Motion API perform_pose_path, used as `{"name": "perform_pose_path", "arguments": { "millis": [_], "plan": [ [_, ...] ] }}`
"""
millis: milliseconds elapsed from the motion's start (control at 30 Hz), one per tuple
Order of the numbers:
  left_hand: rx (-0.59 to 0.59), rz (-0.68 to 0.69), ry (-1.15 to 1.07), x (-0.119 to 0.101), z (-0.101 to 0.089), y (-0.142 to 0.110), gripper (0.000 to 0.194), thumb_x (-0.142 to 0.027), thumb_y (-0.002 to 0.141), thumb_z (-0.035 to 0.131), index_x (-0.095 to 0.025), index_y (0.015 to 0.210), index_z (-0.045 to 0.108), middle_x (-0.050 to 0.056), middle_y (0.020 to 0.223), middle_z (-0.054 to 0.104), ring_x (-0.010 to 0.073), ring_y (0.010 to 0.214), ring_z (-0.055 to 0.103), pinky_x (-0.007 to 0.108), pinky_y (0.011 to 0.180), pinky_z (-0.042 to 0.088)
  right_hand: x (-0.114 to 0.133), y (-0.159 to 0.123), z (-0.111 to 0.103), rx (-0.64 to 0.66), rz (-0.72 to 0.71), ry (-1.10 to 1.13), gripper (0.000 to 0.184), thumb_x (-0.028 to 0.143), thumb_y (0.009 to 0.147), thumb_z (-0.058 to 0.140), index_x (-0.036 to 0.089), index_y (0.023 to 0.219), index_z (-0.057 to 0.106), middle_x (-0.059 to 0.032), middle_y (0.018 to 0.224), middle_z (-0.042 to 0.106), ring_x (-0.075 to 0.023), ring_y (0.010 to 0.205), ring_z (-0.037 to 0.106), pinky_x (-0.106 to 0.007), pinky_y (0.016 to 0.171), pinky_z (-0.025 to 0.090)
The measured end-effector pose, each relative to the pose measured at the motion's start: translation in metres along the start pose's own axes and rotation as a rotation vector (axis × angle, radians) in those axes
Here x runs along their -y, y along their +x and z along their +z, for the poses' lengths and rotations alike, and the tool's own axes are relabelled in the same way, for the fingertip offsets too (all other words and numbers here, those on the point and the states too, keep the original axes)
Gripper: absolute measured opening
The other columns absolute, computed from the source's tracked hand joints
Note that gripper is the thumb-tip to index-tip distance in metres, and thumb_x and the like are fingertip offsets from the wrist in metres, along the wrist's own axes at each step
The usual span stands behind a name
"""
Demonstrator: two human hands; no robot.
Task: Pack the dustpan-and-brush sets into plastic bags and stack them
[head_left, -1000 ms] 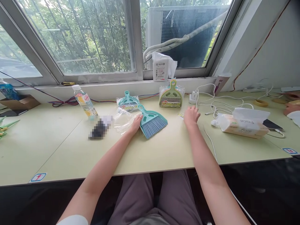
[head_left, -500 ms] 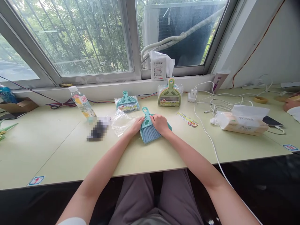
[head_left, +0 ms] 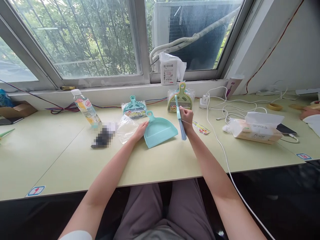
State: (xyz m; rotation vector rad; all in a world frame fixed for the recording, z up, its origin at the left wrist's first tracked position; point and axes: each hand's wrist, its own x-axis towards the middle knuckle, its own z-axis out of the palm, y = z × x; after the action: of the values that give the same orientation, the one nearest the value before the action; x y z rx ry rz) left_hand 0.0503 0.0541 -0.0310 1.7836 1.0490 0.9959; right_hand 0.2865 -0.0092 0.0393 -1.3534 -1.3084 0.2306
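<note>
A mint-green dustpan [head_left: 160, 130] is tilted above or on the table in front of me, its looped handle pointing to the window. My left hand [head_left: 140, 130] grips its left edge near the handle. To the right, my right hand [head_left: 187, 117] is closed around a small hand brush [head_left: 179, 115], held edge-on with blue bristles downward, apart from the dustpan. Crumpled clear plastic wrap [head_left: 126, 128] lies beside my left hand. A printed cardboard label [head_left: 201, 127] lies to the right of my right hand.
Behind stand a wrapped mint dustpan set [head_left: 135, 108] and a wrapped green and yellow one [head_left: 182, 98]. A bottle [head_left: 86, 108] stands left. Tissues [head_left: 255, 128], white cables [head_left: 230, 111] and tape [head_left: 274, 106] lie right. Another person's hand [head_left: 307, 113] shows at the right edge.
The brush has come off the dustpan and moved right and up in my right hand, turned edge-on. The dustpan's bare inside now shows; my left hand still holds it.
</note>
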Motion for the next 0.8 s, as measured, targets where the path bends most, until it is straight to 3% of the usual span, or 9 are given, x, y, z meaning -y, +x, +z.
{"name": "perform_pose_path", "arguments": {
  "millis": [100, 200, 300, 433, 633, 800],
  "plan": [
    [-0.005, 0.004, 0.181, 0.007, -0.015, 0.004, 0.045, -0.051, 0.089, 0.04, -0.016, 0.092, 0.067, 0.007, 0.099, 0.067, 0.0254, 0.099, 0.058, 0.036, 0.09, 0.045, -0.02, 0.01, -0.018, 0.026, -0.052, -0.432, 0.051, 0.039, 0.094, 0.035, 0.018, 0.051, 0.052, -0.0034, 0.053, 0.053, -0.0147, 0.056, 0.049, -0.026, 0.059, 0.033],
    [-0.01, 0.023, 0.4, 0.01, -0.03, 0.005, 0.038, -0.045, 0.088, 0.044, -0.017, 0.09, 0.069, 0.009, 0.109, 0.065, 0.0264, 0.109, 0.055, 0.038, 0.099, 0.041, -0.042, 0.009, -0.02, 0.19, -0.052, -0.758, 0.048, 0.036, 0.095, 0.036, 0.017, 0.065, 0.067, -0.0092, 0.072, 0.068, -0.02, 0.072, 0.06, -0.027, 0.065, 0.037],
    [0.003, 0.044, 0.514, 0.009, -0.043, 0.003, 0.037, -0.039, 0.087, 0.042, -0.017, 0.097, 0.07, 0.011, 0.124, 0.06, 0.0267, 0.12, 0.05, 0.039, 0.107, 0.035, -0.053, 0.003, -0.013, 0.343, -0.035, -0.929, 0.044, 0.035, 0.095, 0.036, 0.016, 0.082, 0.074, -0.0132, 0.09, 0.071, -0.0234, 0.086, 0.065, -0.028, 0.072, 0.042],
    [0.034, 0.061, 0.492, 0.003, -0.049, -0.001, 0.039, -0.04, 0.087, 0.041, -0.017, 0.096, 0.072, 0.01, 0.121, 0.064, 0.0275, 0.117, 0.053, 0.037, 0.103, 0.039, -0.047, 0.0, -0.009, 0.424, -0.014, -0.991, 0.045, 0.036, 0.097, 0.034, 0.015, 0.094, 0.075, -0.0152, 0.096, 0.071, -0.0236, 0.09, 0.066, -0.029, 0.076, 0.044],
    [-0.064, 0.021, 0.41, -0.001, -0.045, -0.001, 0.045, -0.048, 0.087, 0.04, -0.015, 0.087, 0.071, 0.011, 0.108, 0.069, 0.0265, 0.103, 0.06, 0.038, 0.094, 0.044, -0.029, 0.001, -0.014, 0.31, -0.006, -0.985, 0.049, 0.036, 0.098, 0.03, 0.015, 0.09, 0.074, -0.0154, 0.093, 0.071, -0.0241, 0.088, 0.065, -0.028, 0.072, 0.042],
    [-0.109, -0.052, 0.138, 0.014, -0.05, 0.005, 0.039, -0.045, 0.083, 0.047, -0.015, 0.092, 0.07, 0.01, 0.098, 0.071, 0.0211, 0.087, 0.064, 0.034, 0.081, 0.049, -0.026, 0.007, -0.028, 0.128, 0.115, -0.893, 0.048, 0.034, 0.097, 0.031, 0.015, 0.088, 0.074, -0.0164, 0.087, 0.071, -0.0247, 0.082, 0.064, -0.03, 0.068, 0.04]
  ]
}}
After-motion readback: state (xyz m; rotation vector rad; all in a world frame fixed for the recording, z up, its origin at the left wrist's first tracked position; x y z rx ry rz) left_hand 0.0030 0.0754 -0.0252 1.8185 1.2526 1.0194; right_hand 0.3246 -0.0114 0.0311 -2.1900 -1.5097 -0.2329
